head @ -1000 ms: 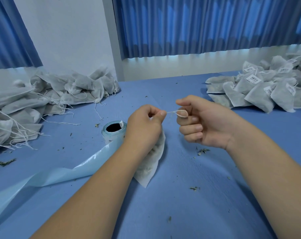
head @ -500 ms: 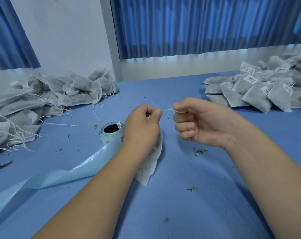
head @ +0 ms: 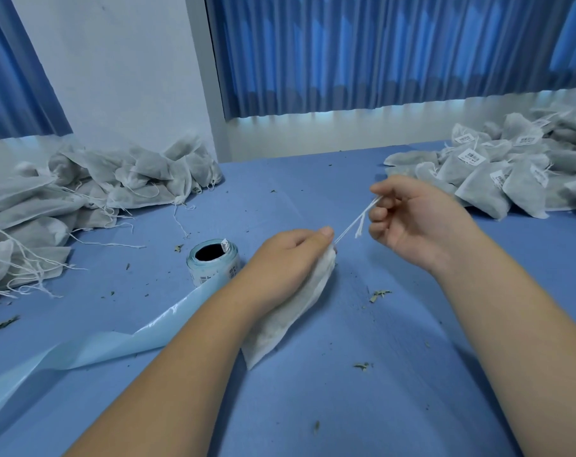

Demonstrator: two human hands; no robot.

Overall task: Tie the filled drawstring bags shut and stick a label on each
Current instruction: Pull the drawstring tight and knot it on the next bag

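Evidently the left grip clamps the bag by its neck on the bench so the right grip, pinching the string, can draw it taut; the roll stands beside.

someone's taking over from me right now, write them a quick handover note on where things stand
Hands: left hand grips the neck of the bag, which lies on the table; right hand pinches its drawstring, pulled taut.
Things: label roll stands just left of the left hand.
Done: labelled pile at far right.
Left: finish tying this bag, which has no label visible, and label it; then the unlabelled pile at far left, strings loose.
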